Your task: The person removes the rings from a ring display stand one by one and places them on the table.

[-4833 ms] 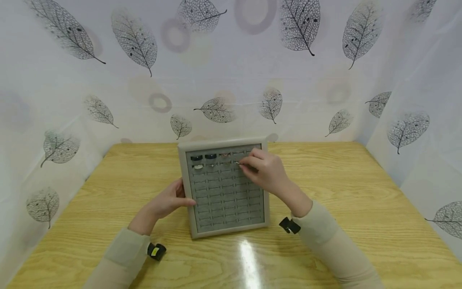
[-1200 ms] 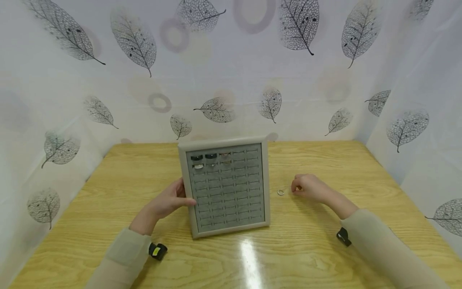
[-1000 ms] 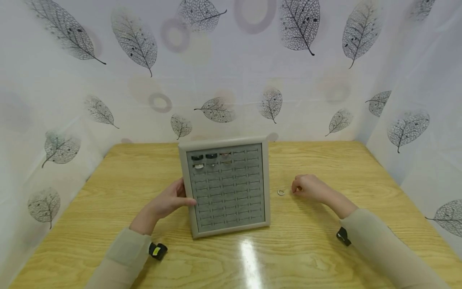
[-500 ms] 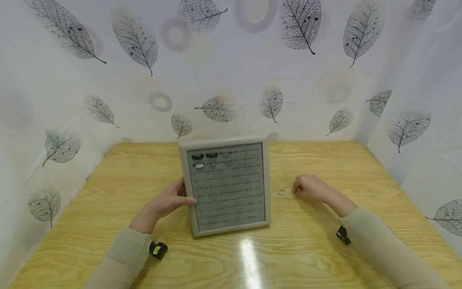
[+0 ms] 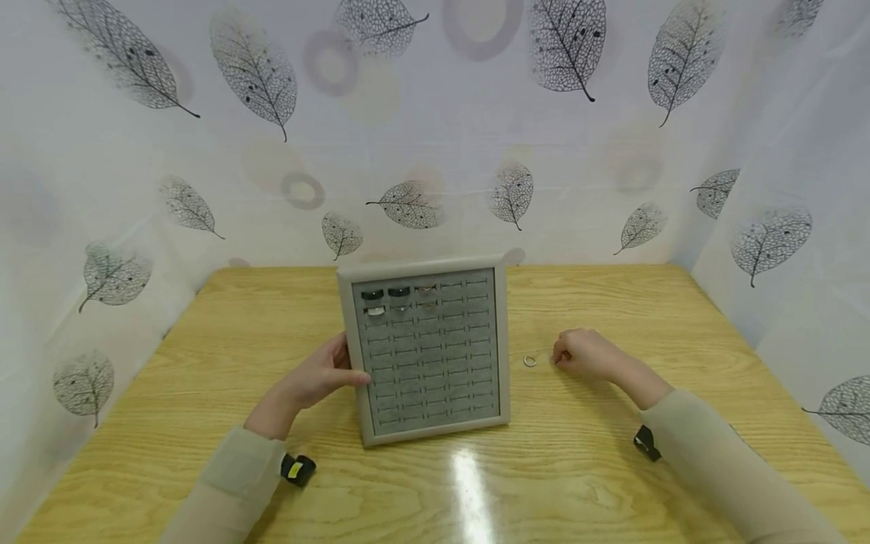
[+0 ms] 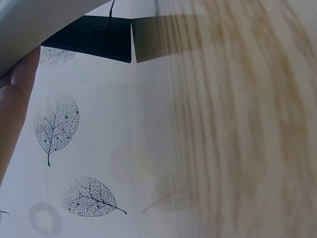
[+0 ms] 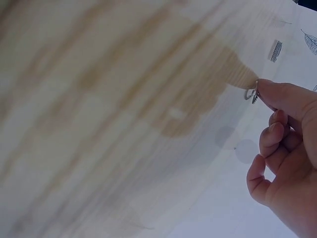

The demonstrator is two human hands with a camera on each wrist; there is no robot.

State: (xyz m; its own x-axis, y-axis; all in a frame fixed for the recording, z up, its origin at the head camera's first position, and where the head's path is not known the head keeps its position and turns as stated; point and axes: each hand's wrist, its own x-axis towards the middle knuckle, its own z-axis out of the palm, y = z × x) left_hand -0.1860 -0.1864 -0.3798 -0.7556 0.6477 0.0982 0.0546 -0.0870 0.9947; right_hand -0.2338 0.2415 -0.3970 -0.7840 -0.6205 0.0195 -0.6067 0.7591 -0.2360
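A grey ring display board [image 5: 428, 363] with a pale frame stands tilted on the table, its face full of slots. Several rings sit at its upper left, among them a black ring [image 5: 372, 295] and a white one [image 5: 374, 311]. My left hand [image 5: 316, 381] grips the board's left edge, thumb in front, other fingers behind. To the board's right, a silver ring [image 5: 529, 361] lies on the table. Just beyond it my right hand [image 5: 586, 355] is low over the wood. The right wrist view shows that hand pinching a small silver ring [image 7: 253, 92] at the fingertips.
The wooden table [image 5: 272, 317] runs back to a leaf-patterned white curtain [image 5: 435, 151], which also closes both sides. In the left wrist view a dark flat panel [image 6: 94, 39] shows behind the board. A light glare lies at the table's front.
My right hand has gone from the board's second row to the table on the right, and the ring it held there is off the board. My left hand has stayed in place.
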